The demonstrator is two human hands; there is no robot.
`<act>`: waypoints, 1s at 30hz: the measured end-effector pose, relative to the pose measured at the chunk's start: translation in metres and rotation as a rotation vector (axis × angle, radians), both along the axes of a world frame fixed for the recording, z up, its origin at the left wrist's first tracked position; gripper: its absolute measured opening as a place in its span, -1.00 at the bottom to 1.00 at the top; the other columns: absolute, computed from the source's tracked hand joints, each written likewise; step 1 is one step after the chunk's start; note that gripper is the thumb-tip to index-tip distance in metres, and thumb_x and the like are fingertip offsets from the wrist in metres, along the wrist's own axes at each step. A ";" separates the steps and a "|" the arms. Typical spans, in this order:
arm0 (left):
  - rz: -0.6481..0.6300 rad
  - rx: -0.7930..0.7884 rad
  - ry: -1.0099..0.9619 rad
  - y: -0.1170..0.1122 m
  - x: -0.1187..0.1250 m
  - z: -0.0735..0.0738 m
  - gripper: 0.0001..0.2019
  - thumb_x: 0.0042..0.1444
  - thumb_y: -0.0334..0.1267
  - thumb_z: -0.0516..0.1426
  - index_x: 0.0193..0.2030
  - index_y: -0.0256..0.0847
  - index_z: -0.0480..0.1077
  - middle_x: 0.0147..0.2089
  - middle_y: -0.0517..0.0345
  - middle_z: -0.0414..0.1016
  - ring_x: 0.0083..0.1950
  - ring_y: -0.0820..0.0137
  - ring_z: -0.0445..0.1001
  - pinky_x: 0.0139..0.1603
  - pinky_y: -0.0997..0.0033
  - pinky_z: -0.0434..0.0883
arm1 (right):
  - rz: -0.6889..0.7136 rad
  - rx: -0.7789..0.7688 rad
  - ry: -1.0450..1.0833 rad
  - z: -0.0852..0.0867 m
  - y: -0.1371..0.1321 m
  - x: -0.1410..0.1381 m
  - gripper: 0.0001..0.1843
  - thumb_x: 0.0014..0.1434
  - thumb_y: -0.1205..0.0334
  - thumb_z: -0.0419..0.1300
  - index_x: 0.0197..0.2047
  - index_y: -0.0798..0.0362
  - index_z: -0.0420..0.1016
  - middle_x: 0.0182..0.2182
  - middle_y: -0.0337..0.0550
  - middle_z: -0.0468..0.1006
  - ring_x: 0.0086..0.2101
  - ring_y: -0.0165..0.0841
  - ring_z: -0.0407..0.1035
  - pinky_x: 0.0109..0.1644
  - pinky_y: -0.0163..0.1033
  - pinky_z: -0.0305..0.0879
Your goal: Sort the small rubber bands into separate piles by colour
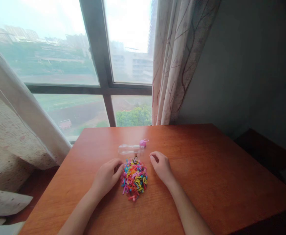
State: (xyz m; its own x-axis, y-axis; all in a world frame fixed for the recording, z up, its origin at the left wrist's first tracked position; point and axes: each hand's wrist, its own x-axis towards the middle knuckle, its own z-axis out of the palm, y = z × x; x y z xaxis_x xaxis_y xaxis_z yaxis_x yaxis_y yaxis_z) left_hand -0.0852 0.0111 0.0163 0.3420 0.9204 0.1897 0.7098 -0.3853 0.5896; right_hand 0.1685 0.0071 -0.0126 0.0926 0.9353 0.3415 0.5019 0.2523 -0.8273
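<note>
A heap of small, colourful plastic loop-shaped clips (134,178), perhaps stitch markers, lies on the wooden table in front of me. My left hand (108,173) rests at the heap's left edge, fingers loosely curved and thumb apart from them, its tip close to the clips. To the right of the heap, my right hand (160,164) rests on the table with fingers bent and a gap between thumb and index finger. Neither hand shows anything held. Just beyond the heap, a clear plastic bottle (130,149) lies on its side, with a pink cap (143,143) with a loop by its right end.
The brown wooden table (206,169) reaches to the window (128,107) at the back. A patterned curtain (169,65) hangs behind its far edge, and another curtain (18,124) hangs at the left. A dark wall (243,65) stands at the right.
</note>
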 end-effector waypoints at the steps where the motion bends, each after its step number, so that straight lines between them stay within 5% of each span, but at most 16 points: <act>1: -0.012 -0.005 0.012 0.000 0.000 0.001 -0.76 0.24 -0.16 0.03 -0.37 -0.18 0.42 -0.40 0.13 0.51 -0.38 0.34 0.42 -0.35 0.40 0.30 | 0.019 0.000 -0.020 0.002 -0.001 0.000 -0.84 0.17 0.28 0.09 -0.36 0.02 0.50 -0.39 -0.17 0.55 -0.36 -0.30 0.41 -0.25 -0.27 0.29; 16: -0.388 -0.020 0.142 -0.040 0.015 0.029 -0.94 0.16 -0.22 0.15 -0.28 -0.12 0.38 -0.28 0.20 0.48 -0.32 0.39 0.42 -0.33 0.48 0.25 | 0.126 -0.056 -0.104 0.014 -0.032 -0.004 -0.88 0.14 0.40 0.15 -0.38 0.04 0.48 -0.46 -0.26 0.47 -0.47 -0.41 0.31 -0.38 -0.36 0.19; 20: -0.433 -0.021 0.212 -0.046 0.017 0.025 -0.91 0.07 -0.22 0.24 -0.30 -0.09 0.41 -0.30 0.24 0.48 -0.35 0.39 0.43 -0.38 0.48 0.23 | 0.124 -0.058 -0.103 0.016 -0.042 -0.004 -0.87 0.17 0.41 0.13 -0.36 0.05 0.46 -0.44 -0.25 0.46 -0.45 -0.41 0.30 -0.37 -0.35 0.18; 30: -0.401 0.072 0.148 -0.041 0.020 0.005 -0.84 0.29 -0.31 0.02 -0.22 -0.07 0.43 -0.26 0.21 0.52 -0.31 0.41 0.48 -0.33 0.51 0.30 | 0.222 -0.073 -0.128 0.017 -0.045 -0.002 -0.87 0.14 0.44 0.18 -0.33 0.03 0.48 -0.42 -0.27 0.47 -0.44 -0.42 0.32 -0.34 -0.36 0.19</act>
